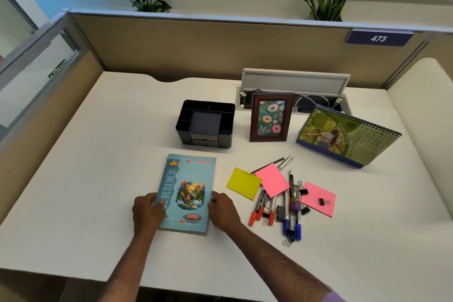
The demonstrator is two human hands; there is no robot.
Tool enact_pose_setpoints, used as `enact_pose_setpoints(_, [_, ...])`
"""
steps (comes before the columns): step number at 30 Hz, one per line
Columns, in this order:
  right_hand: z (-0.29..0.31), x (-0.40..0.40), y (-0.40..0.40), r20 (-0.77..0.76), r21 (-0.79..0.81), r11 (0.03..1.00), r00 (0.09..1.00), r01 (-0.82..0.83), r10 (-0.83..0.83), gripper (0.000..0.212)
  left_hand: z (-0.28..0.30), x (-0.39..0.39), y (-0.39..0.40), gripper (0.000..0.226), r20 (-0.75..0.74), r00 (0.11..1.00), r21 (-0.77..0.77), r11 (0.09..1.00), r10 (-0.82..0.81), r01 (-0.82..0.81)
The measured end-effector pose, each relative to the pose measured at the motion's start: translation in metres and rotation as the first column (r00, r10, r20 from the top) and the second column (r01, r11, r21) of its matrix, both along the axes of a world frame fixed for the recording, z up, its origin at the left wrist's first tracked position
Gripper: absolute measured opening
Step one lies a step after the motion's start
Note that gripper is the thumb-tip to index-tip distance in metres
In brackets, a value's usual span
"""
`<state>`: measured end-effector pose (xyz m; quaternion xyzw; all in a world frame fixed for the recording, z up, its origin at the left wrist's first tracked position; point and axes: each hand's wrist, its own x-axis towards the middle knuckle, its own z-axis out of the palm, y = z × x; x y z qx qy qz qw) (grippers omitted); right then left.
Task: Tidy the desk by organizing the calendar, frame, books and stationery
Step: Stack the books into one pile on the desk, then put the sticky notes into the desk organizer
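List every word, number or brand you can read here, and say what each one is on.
"473": purple plate on the partition.
"NEW": top left corner of the blue notebook.
"camlin": barrels of the red markers.
Large sideways letters on the notebook's left edge: partly covered by the left hand, not surely readable.
Notebook's oval logo, its top-right red word, and the calendar print: too small or blurred.

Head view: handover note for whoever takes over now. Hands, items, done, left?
Left hand and right hand hold the blue book by its sides, flat on the desk.
Organizer looks empty. Frame and calendar stand upright at the back.
Left: markers, sticky notes and binder clips lie scattered right of the book; none stowed yet.
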<state>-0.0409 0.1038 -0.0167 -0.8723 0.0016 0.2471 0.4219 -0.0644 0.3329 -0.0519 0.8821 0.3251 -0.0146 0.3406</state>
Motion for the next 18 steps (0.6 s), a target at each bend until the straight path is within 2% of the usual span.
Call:
enact_pose_setpoints(3, [0.005,0.0,-0.022,0.186,-0.131,0.991,0.982,0.036,-0.011,0.038,0.008,-0.004,-0.011,0.032,-0.024,0.999,0.107,0.993,0.046,-0.043])
enact_pose_setpoints(6, [0.006,0.016,-0.053,0.444,-0.361,0.926,0.894,0.108,0.069,0.051,0.026,-0.003,-0.028,0.041,-0.032,0.994,0.165,0.981,0.105,-0.099])
enact_pose_setpoints(7, [0.008,0.023,-0.065,0.454,-0.436,0.891,0.886,0.126,0.097,0.06,0.029,-0.001,-0.037,0.042,-0.017,0.995,0.158,0.983,0.096,-0.092])
enact_pose_setpoints(10, [0.012,0.039,-0.085,0.35,-0.598,0.8,0.915,0.054,0.199,0.089,0.042,0.007,-0.063,0.042,0.027,0.999,0.139,0.99,0.034,-0.038])
enact_pose_setpoints(13, [0.005,0.045,-0.092,0.284,-0.656,0.753,0.909,-0.048,0.305,0.087,0.048,0.015,-0.089,0.044,0.06,0.998,0.11,0.994,0.004,-0.01])
enact_pose_setpoints(18, [-0.01,0.048,-0.096,0.299,-0.675,0.735,0.885,-0.069,0.357,0.088,0.052,0.024,-0.123,0.05,0.077,0.995,0.093,0.994,-0.062,0.055])
